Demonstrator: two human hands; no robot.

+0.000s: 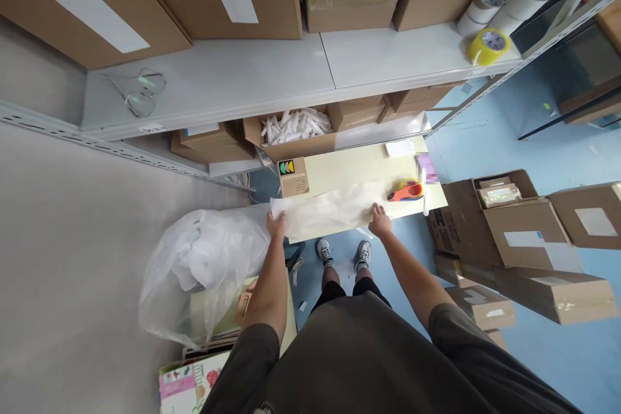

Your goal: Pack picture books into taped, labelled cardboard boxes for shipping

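A long white translucent sheet (334,208) lies across the pale yellow table (339,165), slightly creased. My left hand (276,223) pinches its left end, at the table's front left corner. At the sheet's right end, my right hand (380,221) is closed on the edge near the table's front. An orange tape dispenser (406,192) sits just beyond my right hand. Behind the sheet's left part is a brown cardboard piece (294,178) with a green and yellow print. A white pad (400,148) and a purple packet (427,168) are at the back right.
A grey shelf (252,74) with cartons, glasses (141,94) and tape rolls (488,45) stands beyond the table. Under it, an open box holds white rolled pieces (297,126). A clear plastic bag (208,259) is at left; stacked cartons (526,233) stand at right.
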